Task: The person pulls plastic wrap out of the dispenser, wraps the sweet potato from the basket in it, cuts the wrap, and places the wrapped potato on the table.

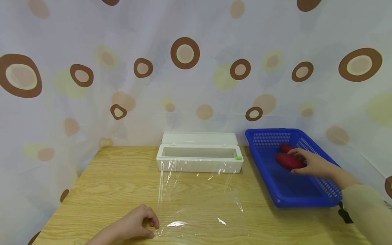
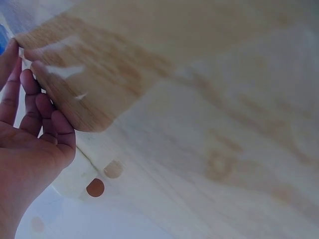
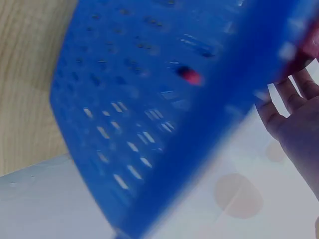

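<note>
Clear plastic wrap [image 1: 199, 204] stretches from a white lidded dispenser box [image 1: 199, 165] toward the front of the wooden table. At the sheet's near left corner, my left hand [image 1: 136, 223] pinches the film between thumb and fingers; the fingers are curled in the left wrist view. Over to the right, my right hand [image 1: 312, 165] grips a dark red sweet potato [image 1: 288, 161] from above, inside the blue basket [image 1: 266, 180]. A second sweet potato [image 1: 286, 147] lies behind it. In the right wrist view the basket wall hides most of the gripped one.
The box's lid [image 1: 199, 138] stands raised at the back, and a small green piece [image 1: 238, 158] sits on its front right rim. A patterned curtain [image 1: 183, 92] hangs behind the wooden table [image 1: 122, 177]. A dark strap [image 1: 345, 213] shows below the right sleeve.
</note>
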Tool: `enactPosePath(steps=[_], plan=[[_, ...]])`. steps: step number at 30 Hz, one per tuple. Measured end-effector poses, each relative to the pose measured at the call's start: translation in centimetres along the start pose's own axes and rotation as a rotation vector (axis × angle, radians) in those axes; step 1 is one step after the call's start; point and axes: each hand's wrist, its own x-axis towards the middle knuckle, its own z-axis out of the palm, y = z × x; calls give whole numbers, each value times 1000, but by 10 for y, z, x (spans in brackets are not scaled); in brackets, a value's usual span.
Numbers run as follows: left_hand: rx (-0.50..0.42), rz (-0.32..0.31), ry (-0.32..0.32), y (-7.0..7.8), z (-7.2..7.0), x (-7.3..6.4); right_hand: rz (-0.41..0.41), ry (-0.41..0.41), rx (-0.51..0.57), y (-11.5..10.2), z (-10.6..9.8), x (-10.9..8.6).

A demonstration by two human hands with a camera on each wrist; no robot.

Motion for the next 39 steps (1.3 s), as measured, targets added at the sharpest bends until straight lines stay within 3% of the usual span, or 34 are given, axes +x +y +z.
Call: enactPosePath(steps=[7,14,19,27,39], plan=[[-1,-11,1,-1,0,1,-31,43,-30,-15,-13,4],[22,34,11,-1,3,-1,-44,79,-78,-36,-22,9],[11,18,-3,1,2,-1,-73,157,-130,-51,-30,12],[48,59,21,1,2,1,-78,241,-129,-80,-44,12],[9,5,2,2,1,1,-73,304,-119,-113,-50,6]])
